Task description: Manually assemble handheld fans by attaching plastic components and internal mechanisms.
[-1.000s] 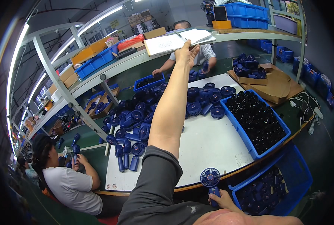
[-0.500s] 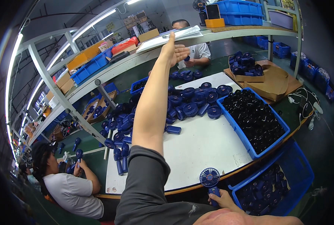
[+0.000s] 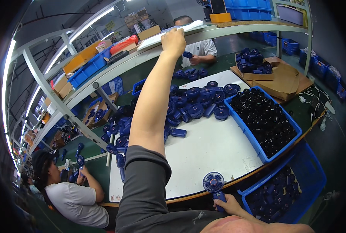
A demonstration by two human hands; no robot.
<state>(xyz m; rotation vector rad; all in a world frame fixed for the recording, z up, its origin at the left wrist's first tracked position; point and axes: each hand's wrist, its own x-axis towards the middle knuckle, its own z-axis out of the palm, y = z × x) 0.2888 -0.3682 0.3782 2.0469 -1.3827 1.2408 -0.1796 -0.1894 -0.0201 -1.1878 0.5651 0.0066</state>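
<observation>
My right hand (image 3: 232, 206) is closed around the handle of a dark blue handheld fan (image 3: 213, 182), held upright at the table's front edge with its round grille up. My left arm stretches far up across the table. At its end, my left hand (image 3: 173, 42) is curled at the edge of a stack of white papers (image 3: 153, 40) on the raised shelf. Its fingertips are hidden, so what they grip cannot be made out. Beneath the arm, many dark blue handheld fans (image 3: 196, 110) lie heaped on the white tabletop (image 3: 204, 151).
A blue tray (image 3: 267, 158) of small black parts stands on the right. Below it, a blue crate (image 3: 314, 182) holds more fans. A cardboard box (image 3: 254, 76) of fans sits behind. The shelf beam (image 3: 243, 35) crosses ahead. Co-workers sit left (image 3: 74, 200) and opposite (image 3: 204, 48).
My left hand, spread above the shelf edge before, has curled down onto the papers' edge. The fan in my right hand has shifted slightly left and up.
</observation>
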